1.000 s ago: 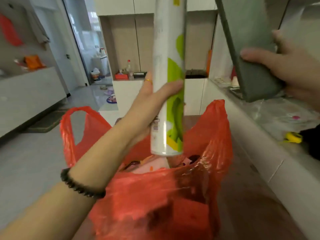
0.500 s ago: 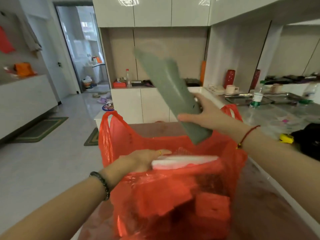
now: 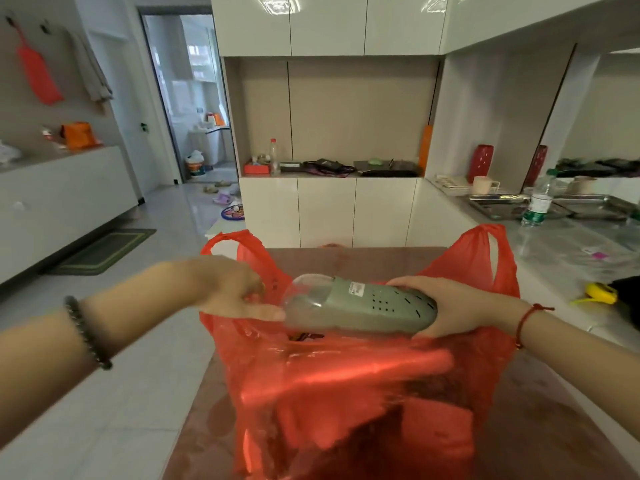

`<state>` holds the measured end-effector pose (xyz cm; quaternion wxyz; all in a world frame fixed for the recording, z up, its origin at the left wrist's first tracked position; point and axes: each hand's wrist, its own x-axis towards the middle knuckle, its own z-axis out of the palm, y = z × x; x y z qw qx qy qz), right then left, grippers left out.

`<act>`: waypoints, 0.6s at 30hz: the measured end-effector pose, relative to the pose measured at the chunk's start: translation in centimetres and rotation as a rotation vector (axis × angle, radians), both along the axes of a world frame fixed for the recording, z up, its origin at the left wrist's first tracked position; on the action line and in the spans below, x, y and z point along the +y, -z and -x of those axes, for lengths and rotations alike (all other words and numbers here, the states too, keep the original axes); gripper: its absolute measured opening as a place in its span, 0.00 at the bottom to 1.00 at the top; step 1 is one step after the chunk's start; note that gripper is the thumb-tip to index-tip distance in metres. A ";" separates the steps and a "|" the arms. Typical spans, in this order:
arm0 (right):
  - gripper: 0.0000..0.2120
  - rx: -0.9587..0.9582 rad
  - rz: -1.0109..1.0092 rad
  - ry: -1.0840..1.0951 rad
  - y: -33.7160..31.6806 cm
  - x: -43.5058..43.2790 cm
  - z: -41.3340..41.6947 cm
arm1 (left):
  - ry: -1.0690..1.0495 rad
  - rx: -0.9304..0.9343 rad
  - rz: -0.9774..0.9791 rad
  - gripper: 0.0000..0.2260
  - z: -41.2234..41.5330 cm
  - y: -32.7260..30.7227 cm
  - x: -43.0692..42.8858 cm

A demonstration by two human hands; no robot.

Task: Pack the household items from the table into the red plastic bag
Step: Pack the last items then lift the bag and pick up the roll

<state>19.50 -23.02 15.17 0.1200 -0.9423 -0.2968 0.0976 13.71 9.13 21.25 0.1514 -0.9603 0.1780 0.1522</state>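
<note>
The red plastic bag (image 3: 346,393) stands open on the brown table (image 3: 554,427), bulging with items that show only as dim shapes through the plastic. A grey-green oblong item (image 3: 374,306) with small holes, a label and a clear rounded end lies level across the bag's mouth. My right hand (image 3: 460,306) grips its right end. My left hand (image 3: 228,289) is at the bag's left rim, fingers stretched out and touching the clear end from below.
On the grey counter to the right lie a yellow tape measure (image 3: 601,293), a black object (image 3: 630,299), a water bottle (image 3: 538,199) and metal trays (image 3: 502,206). White cabinets stand behind the table. Tiled floor runs along the left.
The white and green can went down into the bag and my left hand let it go. My right hand swung the grey-green item from upright to level over the bag's mouth.
</note>
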 end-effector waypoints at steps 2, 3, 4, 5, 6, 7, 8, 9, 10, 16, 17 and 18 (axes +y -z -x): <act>0.41 -0.036 0.082 -0.029 -0.2 0.7 0.0 | 0.128 -0.104 -0.107 0.50 0.2 -1.9 1.5; 0.39 -0.051 0.119 -0.054 -0.2 1.2 0.0 | 0.172 -0.178 -0.142 0.51 0.3 -2.7 2.1; 0.37 -0.067 0.151 -0.080 -0.2 1.7 0.1 | 0.214 -0.275 -0.171 0.51 0.1 -3.1 2.7; 0.36 -0.073 0.174 -0.101 -0.2 2.3 0.2 | 0.229 -0.386 -0.182 0.49 -0.2 -3.3 3.2; 0.36 -0.076 0.194 -0.113 -0.2 2.8 0.1 | 0.207 -0.503 -0.152 0.44 -0.6 -3.1 3.6; 0.36 -0.077 0.220 -0.117 -0.1 3.3 0.0 | 0.118 -0.580 -0.108 0.37 -1.0 -2.6 3.7; 0.36 -0.088 0.253 -0.119 0.0 3.7 -0.1 | 0.000 -0.591 -0.059 0.32 -1.3 -1.9 3.7; 0.36 -0.103 0.293 -0.118 0.3 4.0 -0.3 | -0.135 -0.546 0.015 0.32 -1.6 -1.2 3.4; 0.36 -0.114 0.332 -0.113 0.6 4.1 -0.6 | -0.254 -0.472 0.127 0.32 -1.9 -0.5 3.1; 0.21 -0.198 0.137 -0.102 -0.4 2.2 0.2 | -0.649 -0.053 0.940 0.07 -2.8 0.1 3.3; 0.19 -0.452 0.077 -0.058 -0.7 1.5 0.2 | -0.675 0.018 1.133 0.11 -2.7 -0.4 3.6; 0.22 -0.736 0.056 0.062 -1.0 0.8 0.2 | -0.697 0.095 1.305 0.14 -2.7 -0.9 3.8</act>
